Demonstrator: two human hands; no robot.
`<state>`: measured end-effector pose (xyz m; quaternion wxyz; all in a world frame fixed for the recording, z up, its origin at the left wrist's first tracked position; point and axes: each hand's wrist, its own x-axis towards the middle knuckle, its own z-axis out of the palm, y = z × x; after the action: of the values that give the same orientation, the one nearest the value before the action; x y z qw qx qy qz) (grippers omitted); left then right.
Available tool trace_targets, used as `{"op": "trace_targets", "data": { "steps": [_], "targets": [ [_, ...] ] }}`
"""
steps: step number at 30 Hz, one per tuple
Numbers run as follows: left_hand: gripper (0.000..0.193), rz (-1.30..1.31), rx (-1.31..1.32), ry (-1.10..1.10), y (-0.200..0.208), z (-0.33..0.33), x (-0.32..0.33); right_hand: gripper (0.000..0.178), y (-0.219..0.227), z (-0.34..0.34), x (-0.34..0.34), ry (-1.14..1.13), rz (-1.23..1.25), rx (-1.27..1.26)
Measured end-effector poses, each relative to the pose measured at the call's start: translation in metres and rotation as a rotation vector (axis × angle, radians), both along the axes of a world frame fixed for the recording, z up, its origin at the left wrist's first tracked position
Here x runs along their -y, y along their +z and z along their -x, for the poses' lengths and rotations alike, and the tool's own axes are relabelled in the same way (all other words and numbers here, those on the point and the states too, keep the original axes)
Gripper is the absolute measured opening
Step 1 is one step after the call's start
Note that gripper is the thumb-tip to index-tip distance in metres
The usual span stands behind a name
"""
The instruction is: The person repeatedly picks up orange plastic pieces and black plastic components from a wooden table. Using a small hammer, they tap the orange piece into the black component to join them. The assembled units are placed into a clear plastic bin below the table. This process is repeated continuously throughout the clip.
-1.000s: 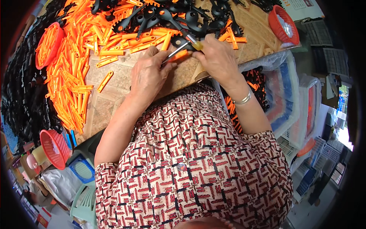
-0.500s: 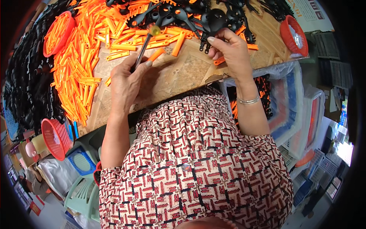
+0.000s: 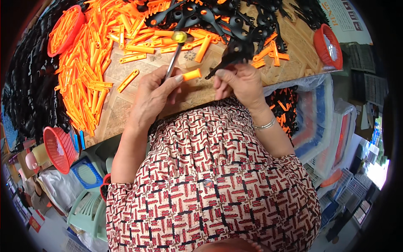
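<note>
My left hand (image 3: 157, 90) is closed around a small mallet with a metal shaft (image 3: 172, 61) and a translucent yellow head (image 3: 179, 37), which points away from me. The same hand pinches a short orange plastic handle (image 3: 192, 74) under its thumb, its free end toward the right. My right hand (image 3: 242, 84) grips a black plastic ladle (image 3: 238, 49), blurred by motion. Its narrow end points left, close to but apart from the orange handle. Both hands are above the near edge of the tabletop (image 3: 119, 101).
Many orange handles (image 3: 94, 73) are heaped on the left; black utensil heads (image 3: 208, 19) lie at the back. Several loose orange handles (image 3: 275, 54) lie beyond my right hand. Red baskets stand at the right (image 3: 327, 46), far left (image 3: 67, 31) and near left (image 3: 58, 150).
My right hand has moved left and nearer me, bringing the black ladle away from the pile. My left hand, with mallet and orange handle, has shifted right toward it.
</note>
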<state>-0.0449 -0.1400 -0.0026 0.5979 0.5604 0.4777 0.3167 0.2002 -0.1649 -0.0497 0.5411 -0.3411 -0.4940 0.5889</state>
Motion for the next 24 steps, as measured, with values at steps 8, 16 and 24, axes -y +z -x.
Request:
{"op": "trace_targets", "data": {
  "steps": [8, 16, 24],
  "targets": [
    [0.020, -0.153, -0.178, -0.043, -0.006, -0.005, 0.006, 0.013, -0.004, 0.012, -0.006, 0.291, 0.205, -0.311],
    [0.018, -0.171, -0.208, 0.030, 0.002, 0.010, 0.012, 0.039, 0.011, 0.025, -0.003, 0.109, 0.198, -0.253],
    [0.015, -0.440, -0.216, 0.047, 0.011, 0.031, 0.013, 0.021, 0.011, 0.026, -0.003, 0.248, 0.306, -0.234]
  ]
}}
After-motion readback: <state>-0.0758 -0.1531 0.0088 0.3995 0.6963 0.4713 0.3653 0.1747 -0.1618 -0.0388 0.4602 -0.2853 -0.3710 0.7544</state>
